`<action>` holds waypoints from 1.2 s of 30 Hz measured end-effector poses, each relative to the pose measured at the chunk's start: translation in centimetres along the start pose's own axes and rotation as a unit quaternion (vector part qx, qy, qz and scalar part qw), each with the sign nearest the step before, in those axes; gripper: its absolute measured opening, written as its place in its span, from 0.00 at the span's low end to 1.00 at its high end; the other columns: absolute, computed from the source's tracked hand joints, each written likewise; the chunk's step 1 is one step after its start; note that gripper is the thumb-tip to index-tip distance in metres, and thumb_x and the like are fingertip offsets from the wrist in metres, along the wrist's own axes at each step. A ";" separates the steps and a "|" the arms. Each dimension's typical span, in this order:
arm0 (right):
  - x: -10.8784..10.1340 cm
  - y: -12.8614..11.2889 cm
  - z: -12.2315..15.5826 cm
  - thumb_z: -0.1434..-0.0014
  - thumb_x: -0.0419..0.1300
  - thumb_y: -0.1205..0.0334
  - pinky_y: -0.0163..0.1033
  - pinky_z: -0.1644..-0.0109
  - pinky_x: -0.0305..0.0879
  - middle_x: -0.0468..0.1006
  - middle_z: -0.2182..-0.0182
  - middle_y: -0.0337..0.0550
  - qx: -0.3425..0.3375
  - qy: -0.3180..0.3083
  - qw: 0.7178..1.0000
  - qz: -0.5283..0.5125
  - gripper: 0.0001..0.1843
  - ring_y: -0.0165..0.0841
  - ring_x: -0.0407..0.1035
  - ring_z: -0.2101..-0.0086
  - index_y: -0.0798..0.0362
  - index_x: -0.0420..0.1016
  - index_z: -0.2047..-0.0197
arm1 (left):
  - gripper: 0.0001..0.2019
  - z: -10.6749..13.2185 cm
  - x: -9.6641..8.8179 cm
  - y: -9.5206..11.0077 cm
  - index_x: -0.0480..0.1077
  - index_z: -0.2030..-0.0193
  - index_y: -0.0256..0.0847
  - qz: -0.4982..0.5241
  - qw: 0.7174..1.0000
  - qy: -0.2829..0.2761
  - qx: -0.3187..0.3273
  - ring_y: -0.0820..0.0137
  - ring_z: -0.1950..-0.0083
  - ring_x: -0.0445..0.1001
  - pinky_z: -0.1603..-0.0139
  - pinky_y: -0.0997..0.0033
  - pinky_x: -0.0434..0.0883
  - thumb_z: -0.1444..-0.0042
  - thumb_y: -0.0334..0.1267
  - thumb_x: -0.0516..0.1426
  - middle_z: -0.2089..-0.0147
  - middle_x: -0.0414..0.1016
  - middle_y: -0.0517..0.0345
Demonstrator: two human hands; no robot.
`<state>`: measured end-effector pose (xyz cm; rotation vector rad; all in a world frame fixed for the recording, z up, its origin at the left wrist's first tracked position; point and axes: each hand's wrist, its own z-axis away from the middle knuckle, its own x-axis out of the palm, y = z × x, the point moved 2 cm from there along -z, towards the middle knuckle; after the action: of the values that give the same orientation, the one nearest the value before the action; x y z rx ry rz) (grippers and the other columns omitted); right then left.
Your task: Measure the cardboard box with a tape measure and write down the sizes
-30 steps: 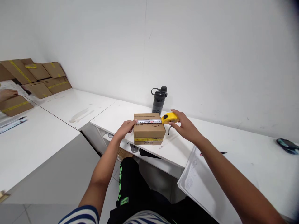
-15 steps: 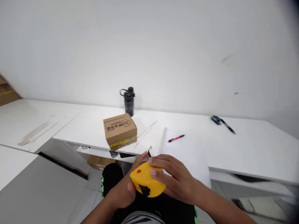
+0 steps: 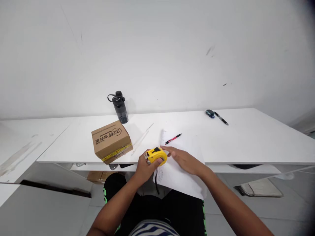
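One cardboard box (image 3: 112, 141) opens things on the left, sitting near the worktop's (image 3: 246, 141) front edge, printed top up, yellow tape (image 3: 118, 152) running along its near side. Just behind, the dark bottle (image 3: 121, 110) stands, carry loop out to the left.

Now to the middle, and here's the left hand (image 3: 145, 168), forearm angling up from below and wrist bent inward, fingers curled round the yellow tape measure (image 3: 157, 155) and thumb pressed on its face. That's a firm pinch! The tape measure sits right inside that grip, metal end toward the left, black strap (image 3: 157, 183) dangling below.

Across comes the right hand (image 3: 183, 160), forearm slanting in from the lower right, palm turned down above the white paper (image 3: 182, 183). Its fingers are stretched out and loosely apart, tips right at the tape measure's right edge; whether they touch, I cannot tell.

Beyond that hand, a red-and-black pen (image 3: 173, 139) lies slantwise at the paper's far end. Farther right, toward the wall (image 3: 159, 59), a small dark object (image 3: 210, 113) has a black marker (image 3: 221, 118) just beside it.
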<state>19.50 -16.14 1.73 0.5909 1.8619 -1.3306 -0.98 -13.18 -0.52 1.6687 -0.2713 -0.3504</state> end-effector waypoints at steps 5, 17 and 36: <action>-1.9 7.5 -3.2 0.32 0.45 0.61 0.48 0.56 0.69 0.80 0.53 0.56 0.224 0.058 0.954 0.190 0.28 0.45 0.77 0.60 0.54 0.58 0.31 | 0.30 -4.6 -0.2 -1.2 0.73 0.48 0.34 0.006 0.989 -0.138 -0.057 0.61 0.56 0.79 0.55 0.64 0.75 0.52 0.54 0.66 0.55 0.80 0.47; -2.0 13.1 -10.3 0.32 0.45 0.52 0.40 0.59 0.69 0.78 0.58 0.47 0.180 0.173 0.966 -0.067 0.20 0.33 0.74 0.65 0.52 0.62 0.43 | 0.26 -9.3 -0.5 -1.6 0.77 0.49 0.44 -0.226 0.930 -0.288 0.037 0.56 0.27 0.56 0.25 0.55 0.45 0.52 0.57 0.65 0.36 0.71 0.52; -9.0 9.5 -13.7 0.43 0.59 0.40 0.40 0.63 0.62 0.79 0.63 0.46 0.021 0.134 0.990 0.029 0.22 0.35 0.69 0.68 0.50 0.77 0.60 | 0.21 -9.1 -0.4 -1.6 0.79 0.55 0.44 -0.227 0.937 -0.261 0.040 0.55 0.29 0.60 0.27 0.57 0.53 0.52 0.53 0.66 0.41 0.76 0.53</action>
<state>27.67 0.52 5.68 0.8768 2.0166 -1.3069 2.09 -4.47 -1.12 1.6867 -0.2907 -1.1517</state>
